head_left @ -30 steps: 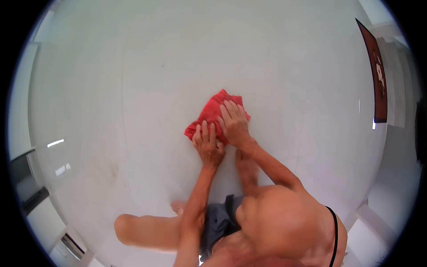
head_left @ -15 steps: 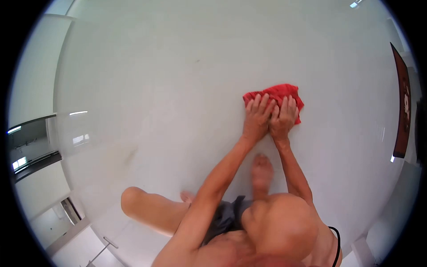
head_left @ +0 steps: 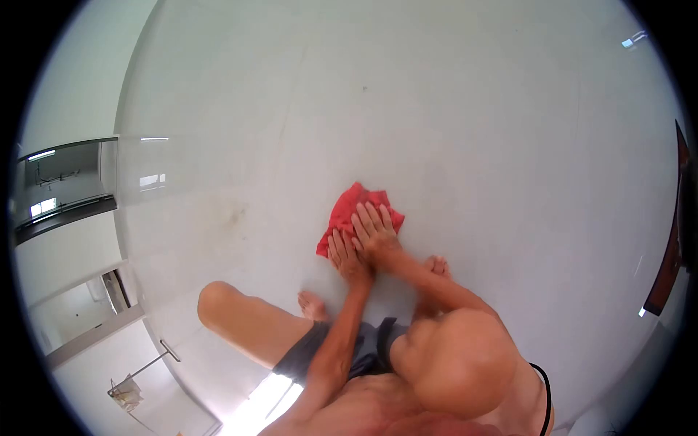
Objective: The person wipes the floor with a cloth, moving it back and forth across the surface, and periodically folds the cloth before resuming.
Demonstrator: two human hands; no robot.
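A crumpled red cloth (head_left: 354, 203) lies on the pale, glossy floor in front of my body. My left hand (head_left: 349, 259) rests palm down on the near left part of the cloth, its fingers stretched out. Just to the right and slightly farther out, my right hand (head_left: 376, 234) presses flat on the cloth, fingers extended and a little apart. The two hands touch or nearly touch near the wrists. Part of the cloth is hidden beneath both palms.
A brownish smudge (head_left: 236, 214) and a small dark speck (head_left: 365, 89) mark the floor. My bent left knee (head_left: 222, 309) and bare feet are close by. A thin pole (head_left: 142, 372) shows at lower left. Along the right edge stands a dark wooden panel (head_left: 667, 272).
Both hands and the red cloth have moved left and closer to my body. The cloth has turned and is bunched differently. The view has also shifted somewhat.
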